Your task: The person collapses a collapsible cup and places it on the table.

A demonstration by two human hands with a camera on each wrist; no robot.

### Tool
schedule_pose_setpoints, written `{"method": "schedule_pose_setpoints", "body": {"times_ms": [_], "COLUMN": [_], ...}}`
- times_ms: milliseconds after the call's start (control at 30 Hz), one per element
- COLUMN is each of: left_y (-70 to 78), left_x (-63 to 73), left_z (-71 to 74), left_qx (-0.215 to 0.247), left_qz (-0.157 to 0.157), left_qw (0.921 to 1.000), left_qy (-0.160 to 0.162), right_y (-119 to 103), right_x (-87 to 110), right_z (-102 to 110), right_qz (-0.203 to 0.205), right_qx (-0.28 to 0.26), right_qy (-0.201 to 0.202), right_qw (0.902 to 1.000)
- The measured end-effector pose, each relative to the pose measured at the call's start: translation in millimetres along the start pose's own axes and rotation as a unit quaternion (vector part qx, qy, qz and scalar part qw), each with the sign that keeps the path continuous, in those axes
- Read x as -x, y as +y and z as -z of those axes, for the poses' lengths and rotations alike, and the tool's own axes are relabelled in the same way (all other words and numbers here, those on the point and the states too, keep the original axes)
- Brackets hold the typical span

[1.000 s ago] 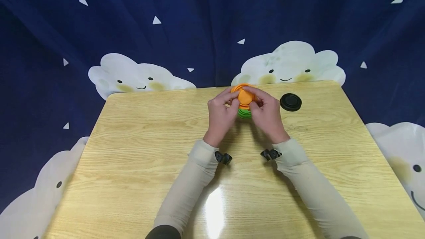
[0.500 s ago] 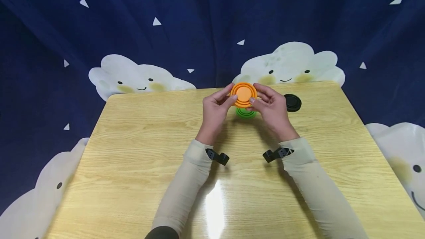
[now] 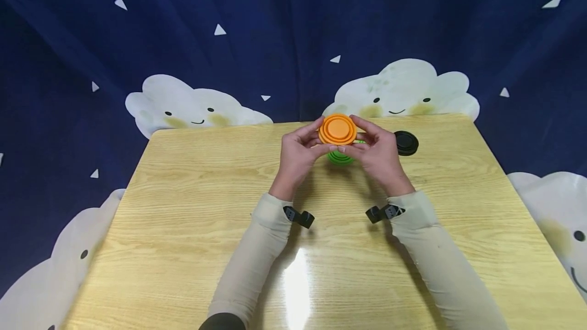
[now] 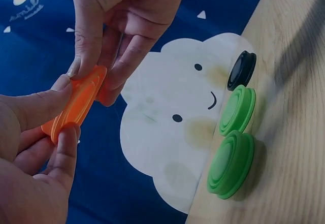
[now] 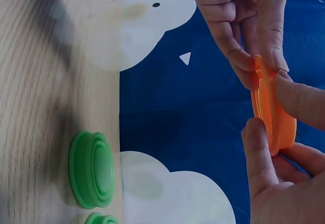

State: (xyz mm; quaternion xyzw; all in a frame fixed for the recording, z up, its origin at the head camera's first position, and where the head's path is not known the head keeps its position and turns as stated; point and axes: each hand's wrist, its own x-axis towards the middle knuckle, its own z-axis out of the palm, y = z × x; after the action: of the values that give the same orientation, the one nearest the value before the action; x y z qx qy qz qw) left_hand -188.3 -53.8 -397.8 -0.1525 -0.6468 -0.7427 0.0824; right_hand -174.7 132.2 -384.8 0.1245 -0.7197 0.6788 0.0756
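Both hands hold an orange collapsible cup [image 3: 338, 128], its folded rings and round base facing the head camera. My left hand [image 3: 298, 161] grips its left side and my right hand [image 3: 381, 161] its right, with thumbs meeting at the lower edge and forefingers on the upper rim. The left wrist view shows the orange cup [image 4: 77, 107] edge-on, raised off the table. Below it in the head view is a green collapsible cup [image 3: 340, 158], partly hidden by the hands. Two green cups show in the left wrist view, a nearer one [image 4: 231, 164] and a farther one [image 4: 237, 111].
A black flattened cup [image 3: 406, 142] lies to the right of the green ones near the back of the wooden table [image 3: 192, 208]. A dark blue curtain [image 3: 293, 29] with white clouds hangs right behind the table's back edge.
The fingers have moved outward from the orange cup's middle to its rim, the right hand shifting right. The thumbs have slid down to the lower edge, and the cup's rings now face the head camera.
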Motion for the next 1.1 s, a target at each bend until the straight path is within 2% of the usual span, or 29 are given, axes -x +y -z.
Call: {"method": "schedule_pose_setpoints", "body": {"times_ms": [300, 733, 967, 1100], "left_y": [25.2, 30.7, -3.0, -4.0], "left_x": [6.3, 7.8, 0.7, 1.9], "left_z": [-2.7, -1.1, 7.5, 9.7], "left_qx": [-0.033, -0.082, -0.126, -0.157], "left_qz": [-0.016, -0.034, -0.051, -0.047], "left_qw": [0.9993, 0.996, 0.9906, 0.9864], "left_qy": [0.004, 0.004, 0.013, 0.015], "right_y": [5, 8, 8, 13], "right_x": [-1.0, -1.2, -1.5, -3.0], "right_z": [-1, -6, -9, -10], "right_qz": [0.027, 0.05, 0.064, 0.058], "right_qx": [0.06, 0.11, 0.148, 0.163], "right_qy": [0.01, 0.028, 0.025, 0.018], "right_qw": [0.9978, 0.9923, 0.9866, 0.9848]}}
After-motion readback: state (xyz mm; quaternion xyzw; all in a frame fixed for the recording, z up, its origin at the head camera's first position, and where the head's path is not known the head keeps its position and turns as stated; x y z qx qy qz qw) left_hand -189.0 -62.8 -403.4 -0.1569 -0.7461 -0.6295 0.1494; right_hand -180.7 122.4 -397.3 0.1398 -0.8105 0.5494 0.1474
